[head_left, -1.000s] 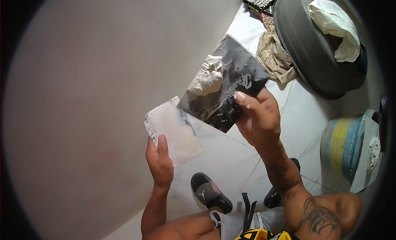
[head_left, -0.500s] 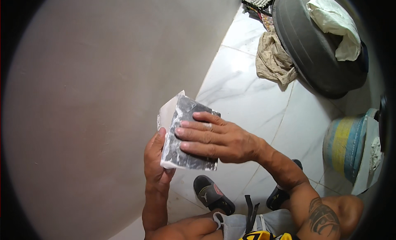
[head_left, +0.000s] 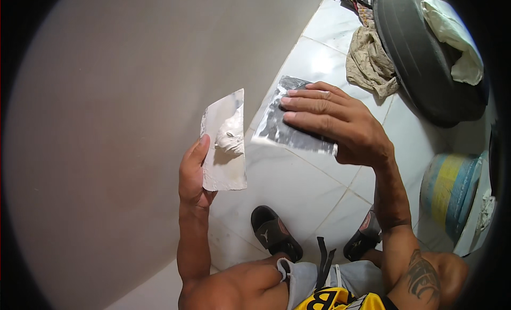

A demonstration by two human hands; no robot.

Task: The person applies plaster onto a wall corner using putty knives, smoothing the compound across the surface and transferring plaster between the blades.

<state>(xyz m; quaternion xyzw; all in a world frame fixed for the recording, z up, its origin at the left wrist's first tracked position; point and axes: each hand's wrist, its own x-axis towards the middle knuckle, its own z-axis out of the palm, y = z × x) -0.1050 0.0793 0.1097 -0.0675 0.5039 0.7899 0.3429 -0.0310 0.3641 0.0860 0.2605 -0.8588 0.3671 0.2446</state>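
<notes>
White putty sits in a blob on a pale flat card (head_left: 223, 150) that the left hand (head_left: 192, 174) holds upright by its edge, thumb pinching it, long axis running up and down beside the grey wall (head_left: 106, 123). The right hand (head_left: 340, 123) has its grip pressed flat, fingers clamped over a dark sandpaper sheet (head_left: 282, 123), which sits just right of the card, tilted with its long axis running from upper left to lower right above the white tiled floor (head_left: 298, 187).

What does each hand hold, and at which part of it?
The left hand holds a pale flat board with a lump of white paste by its left edge. The right hand holds a dark scraper plate, fingers flat on top.
</notes>
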